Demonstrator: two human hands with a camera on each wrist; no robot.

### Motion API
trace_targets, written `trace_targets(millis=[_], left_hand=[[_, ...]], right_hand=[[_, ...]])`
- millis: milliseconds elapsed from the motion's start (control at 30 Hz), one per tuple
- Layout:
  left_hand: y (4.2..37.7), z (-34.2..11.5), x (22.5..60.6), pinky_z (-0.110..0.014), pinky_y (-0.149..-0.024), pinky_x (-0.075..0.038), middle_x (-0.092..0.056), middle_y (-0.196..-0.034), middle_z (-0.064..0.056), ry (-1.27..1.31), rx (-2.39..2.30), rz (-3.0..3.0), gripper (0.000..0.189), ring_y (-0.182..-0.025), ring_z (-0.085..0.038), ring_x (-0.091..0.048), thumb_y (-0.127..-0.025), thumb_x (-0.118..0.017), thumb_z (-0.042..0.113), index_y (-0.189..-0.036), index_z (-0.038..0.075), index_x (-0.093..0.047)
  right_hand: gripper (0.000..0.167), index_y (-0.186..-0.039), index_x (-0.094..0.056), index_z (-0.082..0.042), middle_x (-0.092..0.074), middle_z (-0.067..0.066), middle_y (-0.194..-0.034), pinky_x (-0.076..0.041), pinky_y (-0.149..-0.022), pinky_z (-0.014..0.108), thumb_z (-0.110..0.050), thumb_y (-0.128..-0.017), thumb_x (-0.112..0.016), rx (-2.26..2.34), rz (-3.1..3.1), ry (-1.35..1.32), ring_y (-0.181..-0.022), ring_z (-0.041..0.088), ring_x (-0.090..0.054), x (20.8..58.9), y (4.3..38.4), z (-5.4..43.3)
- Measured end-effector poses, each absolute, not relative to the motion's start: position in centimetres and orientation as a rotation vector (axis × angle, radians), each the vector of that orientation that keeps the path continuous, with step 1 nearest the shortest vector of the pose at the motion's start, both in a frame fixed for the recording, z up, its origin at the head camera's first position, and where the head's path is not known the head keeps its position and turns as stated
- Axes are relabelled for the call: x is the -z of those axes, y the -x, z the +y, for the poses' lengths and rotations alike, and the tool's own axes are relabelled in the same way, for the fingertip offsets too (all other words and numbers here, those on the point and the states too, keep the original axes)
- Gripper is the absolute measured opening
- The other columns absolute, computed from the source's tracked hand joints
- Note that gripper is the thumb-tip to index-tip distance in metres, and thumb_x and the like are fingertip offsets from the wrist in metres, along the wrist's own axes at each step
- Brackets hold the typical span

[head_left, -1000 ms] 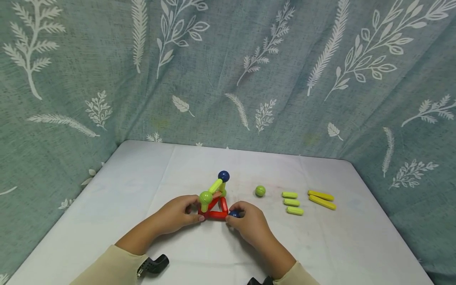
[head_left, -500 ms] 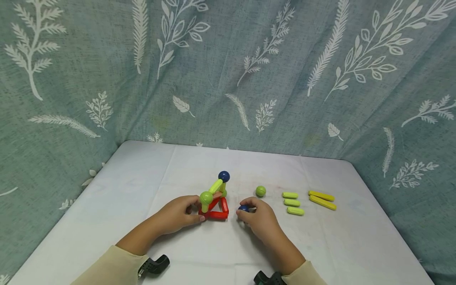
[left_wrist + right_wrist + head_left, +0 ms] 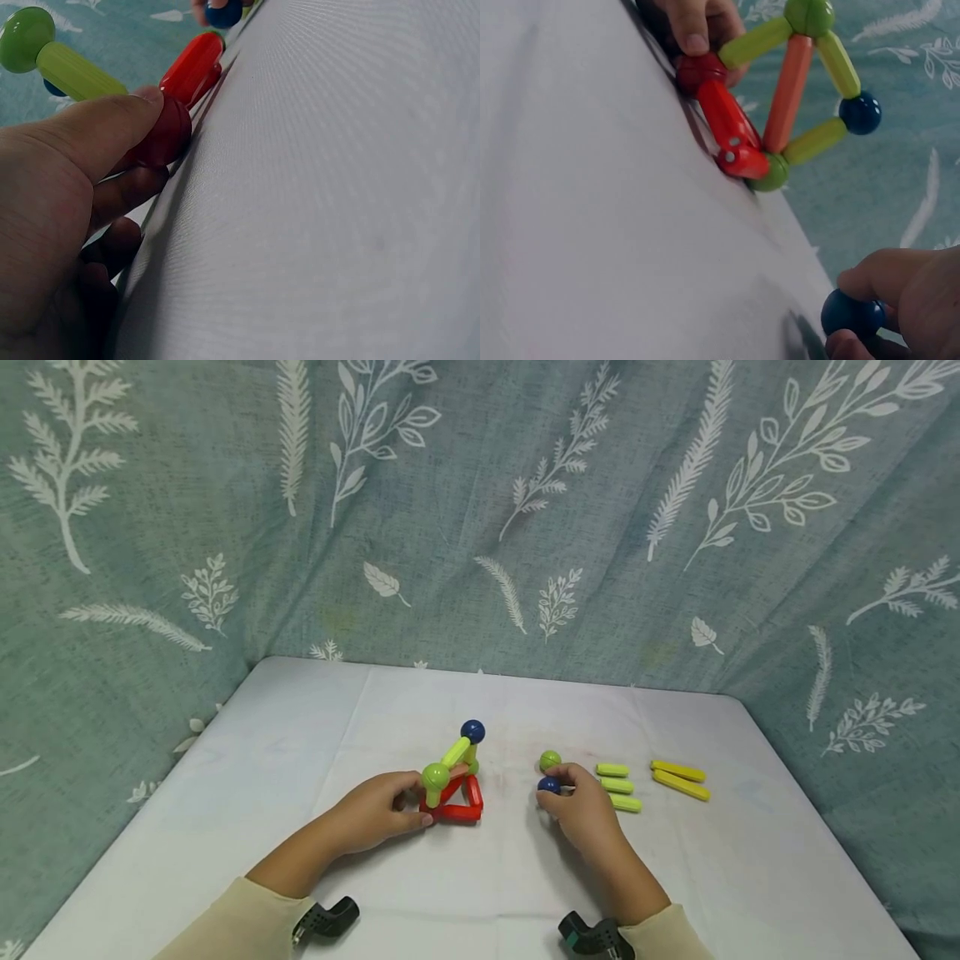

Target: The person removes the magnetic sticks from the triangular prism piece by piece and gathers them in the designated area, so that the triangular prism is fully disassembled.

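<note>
My left hand (image 3: pixel 367 810) pinches a dark red ball (image 3: pixel 171 135) at the near left corner of a magnetic ball-and-stick structure. Red sticks (image 3: pixel 457 812) form its triangular base. Above them rise yellow-green sticks (image 3: pixel 840 64), a salmon stick (image 3: pixel 788 94), a green ball (image 3: pixel 435 776) and, at the top, a dark blue ball (image 3: pixel 472 732). To the right, apart from the structure, my right hand (image 3: pixel 588 818) holds another blue ball (image 3: pixel 851 313) between thumb and fingers. The right front base corner, where red stick ends meet, bears no ball.
A loose green ball (image 3: pixel 550 761) lies just beyond my right hand. Several short yellow-green sticks (image 3: pixel 612 770) lie beside that hand, one partly covered by it. Farther right are two longer yellow sticks (image 3: pixel 679 784). A patterned cloth (image 3: pixel 450 527) surrounds the white table (image 3: pixel 315 718).
My right hand has carried the blue ball rightward, from the base's right front corner to near the loose green ball. My left hand and the structure have stayed in place.
</note>
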State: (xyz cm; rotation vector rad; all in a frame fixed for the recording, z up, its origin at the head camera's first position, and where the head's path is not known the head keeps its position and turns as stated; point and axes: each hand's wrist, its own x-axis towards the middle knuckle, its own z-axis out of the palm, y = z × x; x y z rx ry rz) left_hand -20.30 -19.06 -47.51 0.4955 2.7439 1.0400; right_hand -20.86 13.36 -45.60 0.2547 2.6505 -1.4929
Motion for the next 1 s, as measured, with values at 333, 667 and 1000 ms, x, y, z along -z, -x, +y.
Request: trace_targets(millis=[333,667,1000], left_hand=[[20.3,-19.1,47.8,-0.036,-0.076,-0.046,-0.064,-0.098,0.013,-0.466,-1.054,2.741,0.029,-0.087,-0.015,-0.055,-0.087,-0.085,0.04,-0.11,0.036,-0.066],[20.3,-19.2,47.7,-0.035,-0.076,-0.046,-0.064,-0.098,0.014,-0.477,-1.055,2.739,0.029,-0.088,-0.015,-0.055,-0.088,-0.085,0.04,-0.11,0.037,-0.066],[20.4,-19.1,47.5,-0.034,-0.075,-0.046,-0.064,-0.098,0.014,-0.499,-1.046,2.736,0.028,-0.087,-0.014,-0.055,-0.088,-0.084,0.039,-0.11,0.036,-0.066]], right_hand=[[0.038,-0.13,-0.062,-0.013,-0.061,0.011,-0.138,-0.055,-0.097,0.046,-0.014,-0.095,-0.074,1.42,2.729,-0.393,-0.12,0.029,-0.06,45.1,22.2,14.7],[0.035,-0.13,-0.06,-0.008,-0.063,0.015,-0.134,-0.05,-0.102,0.053,-0.013,-0.097,-0.071,1.341,2.813,-0.45,-0.123,0.033,-0.058,45.1,23.1,14.7],[0.043,-0.138,-0.057,-0.01,-0.061,0.016,-0.14,-0.047,-0.107,0.057,-0.012,-0.098,-0.07,1.344,2.822,-0.469,-0.131,0.037,-0.056,45.4,23.2,14.9]])
